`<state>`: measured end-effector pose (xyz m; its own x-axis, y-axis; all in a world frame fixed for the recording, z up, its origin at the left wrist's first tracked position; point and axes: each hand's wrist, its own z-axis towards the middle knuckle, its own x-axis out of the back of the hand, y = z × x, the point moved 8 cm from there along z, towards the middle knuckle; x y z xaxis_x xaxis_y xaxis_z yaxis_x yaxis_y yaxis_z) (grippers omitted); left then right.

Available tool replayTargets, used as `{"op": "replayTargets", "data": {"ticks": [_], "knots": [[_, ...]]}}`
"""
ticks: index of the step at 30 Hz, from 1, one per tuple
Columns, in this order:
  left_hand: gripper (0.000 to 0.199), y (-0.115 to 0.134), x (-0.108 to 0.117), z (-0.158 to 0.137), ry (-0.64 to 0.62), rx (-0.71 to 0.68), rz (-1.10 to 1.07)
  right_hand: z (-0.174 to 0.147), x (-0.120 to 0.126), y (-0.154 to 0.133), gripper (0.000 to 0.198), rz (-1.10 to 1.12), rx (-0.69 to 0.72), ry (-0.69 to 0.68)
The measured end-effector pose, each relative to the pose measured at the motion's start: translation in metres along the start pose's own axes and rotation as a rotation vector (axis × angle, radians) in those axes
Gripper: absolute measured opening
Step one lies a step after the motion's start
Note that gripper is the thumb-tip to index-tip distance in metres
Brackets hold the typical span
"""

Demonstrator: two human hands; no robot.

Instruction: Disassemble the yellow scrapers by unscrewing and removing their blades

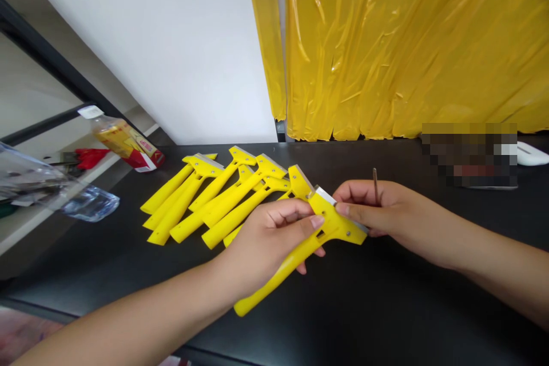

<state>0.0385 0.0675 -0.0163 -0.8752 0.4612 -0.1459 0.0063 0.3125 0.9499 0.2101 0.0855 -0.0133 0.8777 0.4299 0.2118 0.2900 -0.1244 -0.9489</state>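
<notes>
My left hand (274,237) is closed around the neck of a yellow scraper (278,274), its thumb flat on the head. The scraper's handle slants down to the left. One screw shows at the right corner of the head and a dark hole near the left. My right hand (377,206) pinches the metal blade (326,195) along the scraper's top edge between thumb and fingers. A thin metal rod (375,183) sticks up from that hand; its lower part is hidden. Several more yellow scrapers (227,200) lie in an overlapping pile beyond my left hand.
On the black table (386,309), a drink bottle (124,140) leans at the left near a clear plastic container (92,203). A white device (532,153) and a blurred-out patch are at the right. Yellow plastic sheeting (407,46) and a white panel (193,46) stand behind.
</notes>
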Motion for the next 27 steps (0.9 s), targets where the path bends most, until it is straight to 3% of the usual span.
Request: {"op": "replayTargets", "data": {"ticks": [5, 10, 15, 21, 27], "knots": [[0.025, 0.009, 0.014, 0.003, 0.092, -0.018, -0.037, 0.004, 0.022, 0.009, 0.053, -0.173, -0.022, 0.205], [0.022, 0.019, 0.032, 0.008, 0.186, -0.073, -0.08, 0.005, 0.05, 0.016, 0.036, -0.418, -0.012, 0.369], [0.022, 0.019, 0.034, 0.008, 0.192, -0.103, -0.119, -0.001, 0.062, 0.002, 0.038, -0.629, 0.027, 0.391], [0.023, 0.025, 0.034, 0.006, 0.206, -0.134, -0.132, -0.017, 0.085, -0.007, 0.032, -0.809, -0.045, 0.488], [0.02, 0.034, 0.039, 0.005, 0.249, -0.175, -0.125, -0.02, 0.083, 0.023, 0.048, -0.628, 0.057, 0.385]]}}
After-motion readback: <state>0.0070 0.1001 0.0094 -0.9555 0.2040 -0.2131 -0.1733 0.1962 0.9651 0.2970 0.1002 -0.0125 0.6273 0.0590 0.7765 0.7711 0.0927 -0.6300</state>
